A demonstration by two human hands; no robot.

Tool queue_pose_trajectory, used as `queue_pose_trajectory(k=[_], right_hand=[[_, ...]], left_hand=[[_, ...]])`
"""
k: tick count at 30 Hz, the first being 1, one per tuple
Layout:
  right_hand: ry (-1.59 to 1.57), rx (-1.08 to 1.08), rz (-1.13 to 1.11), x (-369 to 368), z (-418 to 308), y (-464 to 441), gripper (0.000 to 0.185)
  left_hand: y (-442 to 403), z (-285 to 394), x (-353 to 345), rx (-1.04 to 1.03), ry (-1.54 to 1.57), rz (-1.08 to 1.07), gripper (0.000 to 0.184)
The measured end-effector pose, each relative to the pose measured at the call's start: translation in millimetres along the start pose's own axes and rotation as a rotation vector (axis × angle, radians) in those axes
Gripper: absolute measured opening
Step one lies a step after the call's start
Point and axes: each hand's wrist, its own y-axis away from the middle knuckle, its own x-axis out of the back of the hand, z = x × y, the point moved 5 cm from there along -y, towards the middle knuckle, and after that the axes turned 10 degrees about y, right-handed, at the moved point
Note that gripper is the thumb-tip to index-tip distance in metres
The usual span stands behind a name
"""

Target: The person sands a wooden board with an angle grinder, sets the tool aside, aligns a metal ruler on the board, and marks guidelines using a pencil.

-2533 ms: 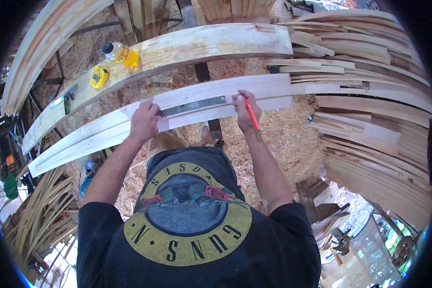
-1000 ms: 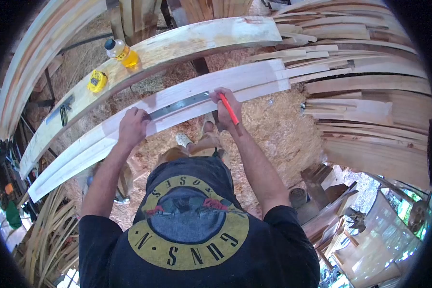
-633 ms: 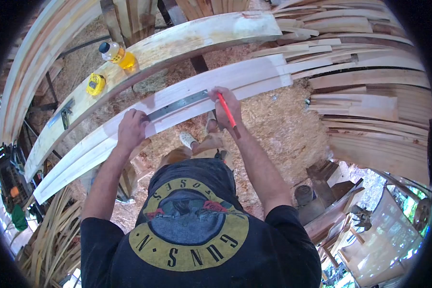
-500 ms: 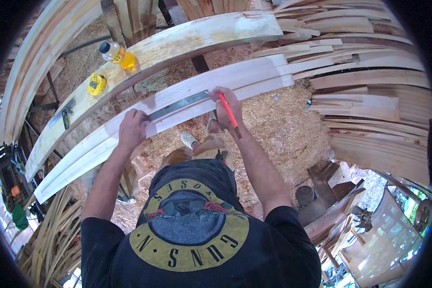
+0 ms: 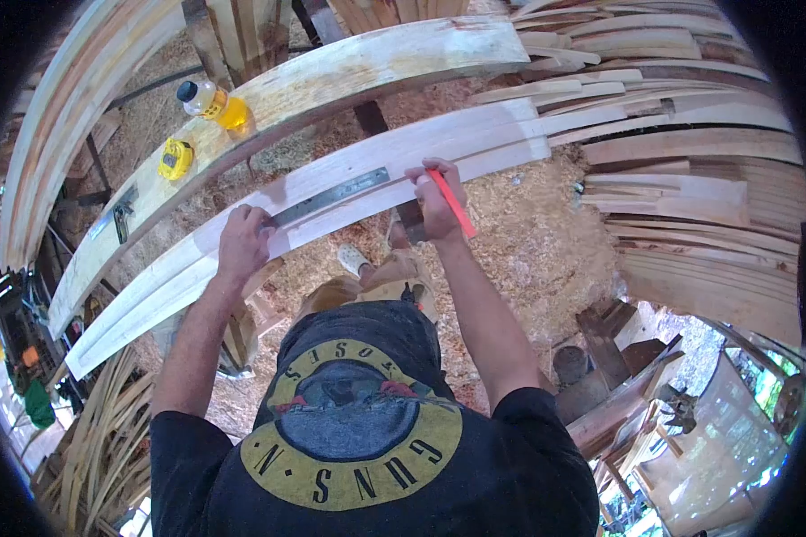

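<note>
Our L hand is on the plank, fingers bent & close together by the L end of the ruler; can't tell if they pinch its edge or only press. R hand is closed round a red pencil, which slants back twd our wrist; can't tell which end has the point.

Ruler's on the plank btwn our hands: to the right & a bit fwd of L hand, to the left of R hand. Long axis runs approx w/ the plank's length, L end closer to us, R end farther off. L hand's the nearer one, its fingers right at that end; R fingertips stop just beside the other end, w/ a bit of bare wood btwn. Can't tell if they touch the wood or hang just over it.

Past the plank, a beam runs roughly parallel, w/ a bottle, a yellow tape & a dark tool on it, type unclear. Shavings cover the floor below; strips lie stacked off to our right.
</note>
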Motion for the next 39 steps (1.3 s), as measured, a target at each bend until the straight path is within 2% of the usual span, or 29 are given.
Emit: queue_pose_trajectory(k=[3, 6, 9, 13, 20, 29, 39], right_hand=[[-0.244, -0.134, -0.033, 5, 5, 6, 0.031], [-0.201, -0.215, -0.096, 8, 7, 10, 0.033], [-0.108, -0.206, -0.023, 1, 0, 15, 0.028], [0.081, -0.058, -0.122, -17, -5, 18, 0.018], [0.286, 0.164, -0.152, -40, -13, 19, 0.017], [0.441, 0.276, -0.135, -55, -5, 17, 0.016], [0.441, 0.336, -0.133, -57, -2, 17, 0.017]], left_hand=[[0, 0, 0, 0.000, 0.007, 0.011, 0.022], [0, 1, 1, -0.017, 0.009, 0.026, 0.022], [0, 1, 1, -0.007, 0.029, 0.014, 0.024], [0, 2, 1, -0.031, 0.011, 0.027, 0.024], [0, 3, 0, 0.012, -0.008, 0.025, 0.024], [-2, 3, -2, 0.017, -0.030, 0.008, 0.025], [-3, 4, -1, 0.017, -0.033, 0.007, 0.026]])
